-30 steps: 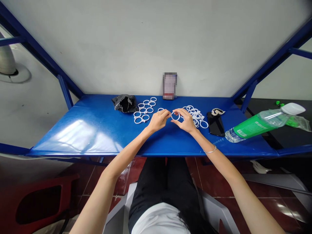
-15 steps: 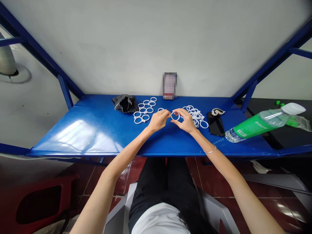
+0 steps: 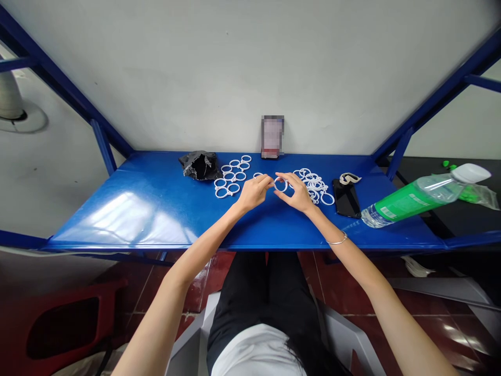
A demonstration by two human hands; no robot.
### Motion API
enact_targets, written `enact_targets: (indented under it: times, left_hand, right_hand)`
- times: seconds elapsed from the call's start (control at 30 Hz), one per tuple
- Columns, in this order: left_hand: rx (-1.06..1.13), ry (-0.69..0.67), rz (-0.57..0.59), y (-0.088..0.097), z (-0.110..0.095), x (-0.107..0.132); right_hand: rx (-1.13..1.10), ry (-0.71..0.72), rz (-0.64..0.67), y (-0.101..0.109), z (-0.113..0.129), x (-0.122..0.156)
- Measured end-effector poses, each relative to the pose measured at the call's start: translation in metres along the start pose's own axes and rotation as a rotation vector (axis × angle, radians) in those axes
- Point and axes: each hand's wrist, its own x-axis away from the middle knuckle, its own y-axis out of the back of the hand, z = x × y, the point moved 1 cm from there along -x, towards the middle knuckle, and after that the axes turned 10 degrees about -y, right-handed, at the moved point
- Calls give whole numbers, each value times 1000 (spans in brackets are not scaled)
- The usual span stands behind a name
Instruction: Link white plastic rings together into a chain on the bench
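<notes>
A white ring (image 3: 281,190) is held up between both hands above the blue table. My right hand (image 3: 297,194) grips its rim, thumb below and fingers above. At the ring's left side, my left hand (image 3: 253,192) is closed, its fingertips pinched on the small end of the ring. Behind the left hand, part of another white ring (image 3: 257,175) shows on the table. Just right of my right hand lies a heap of loose white rings (image 3: 315,185). To the left, several white rings (image 3: 229,177) lie spread out in joined groups.
A crumpled black bag (image 3: 199,165) sits at the back left of the blue table (image 3: 156,209). A pixelated upright device (image 3: 272,137) leans on the wall. On the right are a black phone (image 3: 346,198), a whitish strap-like item (image 3: 349,179) and a green-labelled bottle (image 3: 415,201).
The hands keep nearly the same place, both still on the white ring. The ring has turned or shifted very slightly left between the fingers.
</notes>
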Motion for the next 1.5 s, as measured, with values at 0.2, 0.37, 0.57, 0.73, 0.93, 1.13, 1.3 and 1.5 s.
enact_targets:
  times: [0.2,0.37,0.57,0.73,0.93,1.13,1.3,1.5]
  left_hand:
    - [-47,-6,8,0,1,0]
    - [-88,-20,-4,-1,3,1]
    - [-90,-12,7,-1,4,1]
    - [-89,9,34,-1,3,0]
    - [-64,31,44,0,3,0]
    - [-48,33,49,0,3,0]
    - [-54,34,55,0,3,0]
    - [-55,28,48,0,3,0]
  right_hand:
    - [9,-12,10,1,-1,0]
    - [3,-30,26,-1,-4,0]
    - [5,-26,19,-3,-8,0]
    - [11,-32,11,-3,-8,0]
    - [23,-44,12,-3,-8,0]
    - [22,-46,14,-4,-7,0]
    - [28,-28,-2,-4,-7,0]
    - [30,-36,1,-4,-6,0]
